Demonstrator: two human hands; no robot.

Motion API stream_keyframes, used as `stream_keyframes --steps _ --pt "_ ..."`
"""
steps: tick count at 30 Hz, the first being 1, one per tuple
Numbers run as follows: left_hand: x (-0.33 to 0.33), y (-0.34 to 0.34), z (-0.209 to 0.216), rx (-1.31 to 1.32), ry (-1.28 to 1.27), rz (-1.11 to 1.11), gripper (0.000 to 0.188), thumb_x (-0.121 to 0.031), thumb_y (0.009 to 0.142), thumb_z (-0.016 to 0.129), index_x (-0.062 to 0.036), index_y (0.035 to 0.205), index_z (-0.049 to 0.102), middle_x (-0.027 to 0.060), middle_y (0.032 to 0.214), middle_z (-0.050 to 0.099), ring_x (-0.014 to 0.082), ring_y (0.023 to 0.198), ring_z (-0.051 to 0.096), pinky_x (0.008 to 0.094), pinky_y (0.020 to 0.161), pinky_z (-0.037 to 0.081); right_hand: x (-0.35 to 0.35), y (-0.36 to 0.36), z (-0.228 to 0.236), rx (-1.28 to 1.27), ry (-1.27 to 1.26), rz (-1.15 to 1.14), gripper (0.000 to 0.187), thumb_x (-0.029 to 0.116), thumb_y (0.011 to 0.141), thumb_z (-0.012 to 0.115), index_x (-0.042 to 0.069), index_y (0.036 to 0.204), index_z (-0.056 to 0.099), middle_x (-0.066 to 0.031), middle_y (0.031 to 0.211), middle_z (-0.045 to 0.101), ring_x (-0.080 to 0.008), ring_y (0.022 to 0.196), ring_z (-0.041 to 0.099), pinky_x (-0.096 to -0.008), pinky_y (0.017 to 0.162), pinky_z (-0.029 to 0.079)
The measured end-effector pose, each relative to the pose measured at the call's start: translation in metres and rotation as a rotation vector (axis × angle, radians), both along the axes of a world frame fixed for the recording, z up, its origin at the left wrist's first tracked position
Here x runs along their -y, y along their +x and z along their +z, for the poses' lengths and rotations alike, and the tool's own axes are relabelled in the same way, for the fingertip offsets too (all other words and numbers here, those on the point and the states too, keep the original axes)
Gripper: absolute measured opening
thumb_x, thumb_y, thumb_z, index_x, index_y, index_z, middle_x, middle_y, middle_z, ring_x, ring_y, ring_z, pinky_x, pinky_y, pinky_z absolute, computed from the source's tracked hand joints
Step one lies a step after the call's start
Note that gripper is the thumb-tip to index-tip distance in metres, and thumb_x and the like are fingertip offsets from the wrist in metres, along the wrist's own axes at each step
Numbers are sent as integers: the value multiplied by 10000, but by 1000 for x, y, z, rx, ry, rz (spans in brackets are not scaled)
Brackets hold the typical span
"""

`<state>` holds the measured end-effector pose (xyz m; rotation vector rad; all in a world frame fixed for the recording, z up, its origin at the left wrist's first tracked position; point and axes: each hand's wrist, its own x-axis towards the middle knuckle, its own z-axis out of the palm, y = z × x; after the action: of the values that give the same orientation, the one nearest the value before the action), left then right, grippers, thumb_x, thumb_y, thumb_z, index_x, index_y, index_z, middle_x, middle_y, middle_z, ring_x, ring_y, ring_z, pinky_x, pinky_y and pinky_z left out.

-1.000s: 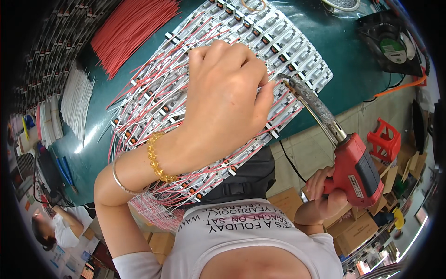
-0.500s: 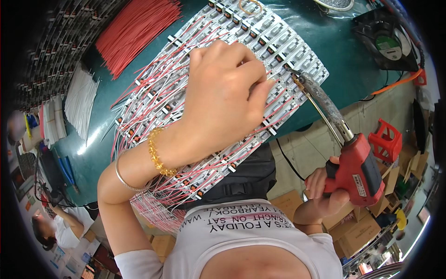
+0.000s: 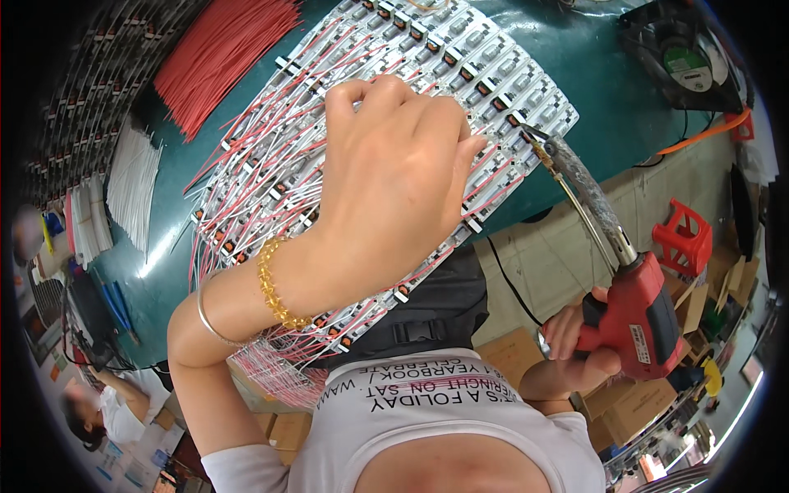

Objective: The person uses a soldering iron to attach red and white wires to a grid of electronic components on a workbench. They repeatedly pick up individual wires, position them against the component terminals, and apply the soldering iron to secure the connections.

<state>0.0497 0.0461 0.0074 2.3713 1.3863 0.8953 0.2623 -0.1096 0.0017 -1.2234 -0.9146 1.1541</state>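
Observation:
A broad panel of small white circuit boards (image 3: pixel 485 70) lies on the green table, with rows of red and white wires attached across its left and near side. Above it, my left hand (image 3: pixel 399 168) is closed with its fingers curled down; its fingertips, and whatever they pinch, are mostly hidden behind the hand. My right hand (image 3: pixel 579 341) grips a red and black soldering gun (image 3: pixel 637 316) by its handle. The gun's long metal tip reaches up and left to the right part of the panel, close to the boards, just right of my left hand.
Bundles of red wires (image 3: pixel 226 57) and white wires (image 3: pixel 134 193) lie left of the panel. A black fan (image 3: pixel 682 62) stands at the back right. On the floor at right are a red stool (image 3: pixel 685 238) and cardboard boxes (image 3: pixel 637 407). Another person (image 3: pixel 123 407) sits at lower left.
The soldering gun's tip has shifted slightly right and nearer over the panel. The panel and wire bundles appear a little higher and farther left in view. My left hand remains closed over the boards.

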Motion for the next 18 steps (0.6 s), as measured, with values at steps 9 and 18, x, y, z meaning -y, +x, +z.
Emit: stream_keyframes --steps 9,18 --pt "1 3 -12 -82 167 -3 133 -62 724 697 -71 738 565 16 681 547 214 698 506 381 756 342 -3 -3 -2 68 -48 10 738 584 827 546 -55 1171 410 9 456 432 -103 366 414 -230 393 362" --pt "3 5 -16 -110 218 1 154 -47 704 702 -70 736 553 18 680 544 217 693 508 392 771 348 -5 -3 1 21 -11 54 757 569 844 533 -80 1208 396 9 447 430 -93 354 400 -222 386 360"
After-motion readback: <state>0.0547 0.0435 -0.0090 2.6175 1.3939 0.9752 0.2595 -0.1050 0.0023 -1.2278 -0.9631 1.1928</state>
